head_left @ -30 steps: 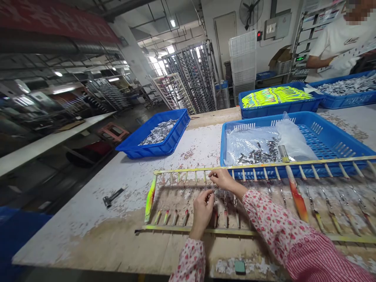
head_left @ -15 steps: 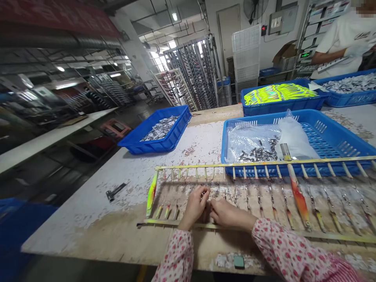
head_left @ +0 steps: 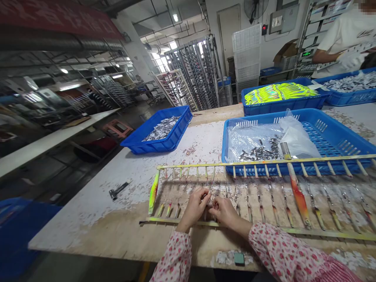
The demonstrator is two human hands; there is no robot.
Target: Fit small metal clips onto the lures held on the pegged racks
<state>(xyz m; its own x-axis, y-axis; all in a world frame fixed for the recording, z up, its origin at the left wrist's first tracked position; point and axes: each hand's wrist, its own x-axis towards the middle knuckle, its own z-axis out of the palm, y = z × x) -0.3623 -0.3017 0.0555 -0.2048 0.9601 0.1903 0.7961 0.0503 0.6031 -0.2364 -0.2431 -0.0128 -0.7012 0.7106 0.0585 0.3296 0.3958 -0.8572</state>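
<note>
A long paint-stained rack (head_left: 182,223) with many thin pins lies on the worktable in front of me. My left hand (head_left: 195,207) and my right hand (head_left: 223,211) meet over its middle, fingers pinched together around a small metal piece (head_left: 210,203) on one of the pins; what exactly they grip is too small to name. Both sleeves are pink with a floral print. An orange and green lure (head_left: 153,192) hangs at the rack's left end, and a red one (head_left: 298,196) sits further right.
A blue tray (head_left: 337,145) behind the rack holds a plastic bag of small dark metal parts (head_left: 258,150). Other blue trays hold shreds (head_left: 160,129) and yellow-green lures (head_left: 276,93). A small dark tool (head_left: 117,190) lies left. A person in a white shirt (head_left: 343,35) works at far right.
My right hand came down from the rack's upper bar to join the left hand over the middle pins. The view shifted slightly.
</note>
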